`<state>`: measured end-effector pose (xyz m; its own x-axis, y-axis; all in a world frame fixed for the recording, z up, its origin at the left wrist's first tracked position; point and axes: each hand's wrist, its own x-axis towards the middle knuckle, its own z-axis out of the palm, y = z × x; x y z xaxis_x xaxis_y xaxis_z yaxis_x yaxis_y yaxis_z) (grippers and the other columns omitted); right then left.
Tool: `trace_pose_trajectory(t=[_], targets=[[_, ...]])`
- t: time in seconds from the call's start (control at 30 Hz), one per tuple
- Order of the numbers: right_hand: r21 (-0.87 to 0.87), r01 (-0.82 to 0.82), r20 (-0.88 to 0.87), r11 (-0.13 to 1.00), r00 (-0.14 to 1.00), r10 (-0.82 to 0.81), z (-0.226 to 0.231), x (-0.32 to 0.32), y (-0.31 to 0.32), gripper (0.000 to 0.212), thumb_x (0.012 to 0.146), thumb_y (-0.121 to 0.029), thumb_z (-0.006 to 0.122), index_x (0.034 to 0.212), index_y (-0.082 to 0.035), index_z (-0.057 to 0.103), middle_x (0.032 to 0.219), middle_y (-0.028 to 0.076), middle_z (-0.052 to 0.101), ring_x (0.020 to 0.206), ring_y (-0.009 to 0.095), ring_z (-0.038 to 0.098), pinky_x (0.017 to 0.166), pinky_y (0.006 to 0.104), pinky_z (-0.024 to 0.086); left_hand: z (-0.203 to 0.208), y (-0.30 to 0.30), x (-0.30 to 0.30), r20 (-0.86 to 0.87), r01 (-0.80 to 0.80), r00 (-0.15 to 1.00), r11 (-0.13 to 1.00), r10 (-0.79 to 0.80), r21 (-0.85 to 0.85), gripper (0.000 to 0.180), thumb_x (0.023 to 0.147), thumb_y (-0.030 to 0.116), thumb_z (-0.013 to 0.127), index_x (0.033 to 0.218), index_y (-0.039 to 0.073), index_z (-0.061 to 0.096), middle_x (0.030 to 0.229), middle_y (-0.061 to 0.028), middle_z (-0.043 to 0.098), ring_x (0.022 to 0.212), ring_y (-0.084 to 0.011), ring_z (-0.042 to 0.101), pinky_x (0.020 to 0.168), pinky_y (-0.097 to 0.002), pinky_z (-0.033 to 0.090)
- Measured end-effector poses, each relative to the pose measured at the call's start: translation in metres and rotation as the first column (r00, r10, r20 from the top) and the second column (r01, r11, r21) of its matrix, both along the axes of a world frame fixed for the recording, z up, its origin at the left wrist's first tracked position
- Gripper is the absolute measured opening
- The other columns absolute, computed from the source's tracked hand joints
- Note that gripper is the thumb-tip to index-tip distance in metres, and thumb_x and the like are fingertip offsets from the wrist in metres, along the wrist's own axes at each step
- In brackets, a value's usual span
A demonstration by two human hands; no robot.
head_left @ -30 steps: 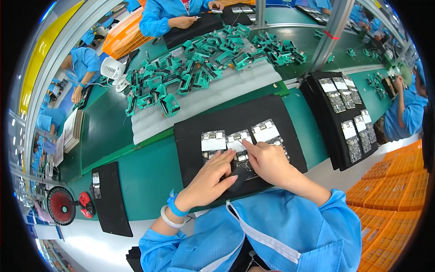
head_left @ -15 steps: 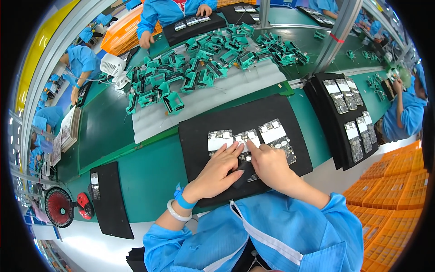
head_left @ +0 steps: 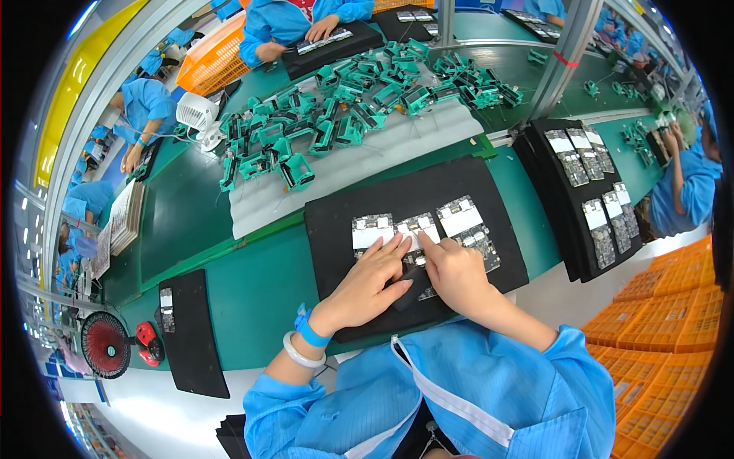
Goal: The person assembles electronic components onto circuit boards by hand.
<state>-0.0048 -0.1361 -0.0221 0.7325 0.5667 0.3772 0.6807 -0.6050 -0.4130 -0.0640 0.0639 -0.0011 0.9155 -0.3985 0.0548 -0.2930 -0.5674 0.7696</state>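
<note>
While both hands are laid flat, a circuit board (head_left: 417, 229) is pressed down on a black mat (head_left: 489, 191).

From the head view, the left hand (head_left: 372, 279) is seen with fingers spread open on the board, nothing gripped; the right hand (head_left: 451, 275) is curled around a small dark piece (head_left: 409, 287), its grip partly hidden. The board is judged light, stiff and fragile, best taken by its edges. Its lower half is covered by the hands on the green table (head_left: 260, 298).
</note>
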Motion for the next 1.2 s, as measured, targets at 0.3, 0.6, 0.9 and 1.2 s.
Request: trace_pose_trajectory(t=[0.3, 0.6, 0.9, 1.2], targets=[[-0.003, -0.169, -0.092, 0.986, 0.981, 0.168, 0.036, 0.005, 0.004, 0.034, 0.083, -0.006, 0.063, 0.117, -0.003, 0.067, 0.072, 0.011, 0.062, 0.058, 0.03, 0.063, 0.054, 0.0405, 0.052, 0.013, 0.031, -0.047, -0.061, -0.118, 0.991, 0.992, 0.12, 0.035, 0.025, 0.092, 0.015, 0.06, 0.08, 0.002, 0.042, 0.149, -0.0282, 0.038, 0.146, -0.043, 0.024, 0.12, -0.0512, 0.015], [-0.091, -0.267, -0.118, 0.959, 0.959, 0.256, 0.014, -0.005, 0.044, 0.032, 0.085, -0.01, 0.061, 0.117, -0.002, 0.066, 0.071, 0.013, 0.063, 0.059, 0.03, 0.064, 0.054, 0.0413, 0.052, 0.01, 0.039, -0.057, -0.171, -0.208, 0.97, 0.958, 0.175, -0.198, 0.025, 0.094, 0.015, 0.06, 0.081, 0.003, 0.043, 0.15, -0.0276, 0.038, 0.147, -0.04, 0.024, 0.118, -0.046, 0.022], [-0.155, -0.265, -0.048, 0.952, 0.964, 0.26, 0.007, -0.013, 0.056, 0.038, 0.083, -0.009, 0.063, 0.119, -0.001, 0.064, 0.072, 0.012, 0.063, 0.058, 0.028, 0.065, 0.053, 0.0394, 0.052, 0.002, 0.043, -0.056, -0.109, -0.128, 0.987, 0.985, 0.115, -0.114, 0.029, 0.093, 0.018, 0.061, 0.077, 0.004, 0.042, 0.152, -0.0281, 0.034, 0.148, -0.0397, 0.02, 0.119, -0.046, 0.019], [-0.055, -0.269, -0.036, 0.962, 0.963, 0.267, -0.001, -0.015, 0.058, 0.038, 0.081, -0.007, 0.064, 0.118, 0.0, 0.064, 0.071, 0.012, 0.062, 0.056, 0.028, 0.064, 0.052, 0.039, 0.052, -0.002, 0.043, -0.058, -0.097, -0.128, 0.988, 0.986, 0.118, -0.104, 0.03, 0.093, 0.019, 0.06, 0.076, 0.003, 0.042, 0.152, -0.0289, 0.034, 0.148, -0.0392, 0.021, 0.12, -0.0458, 0.019]])
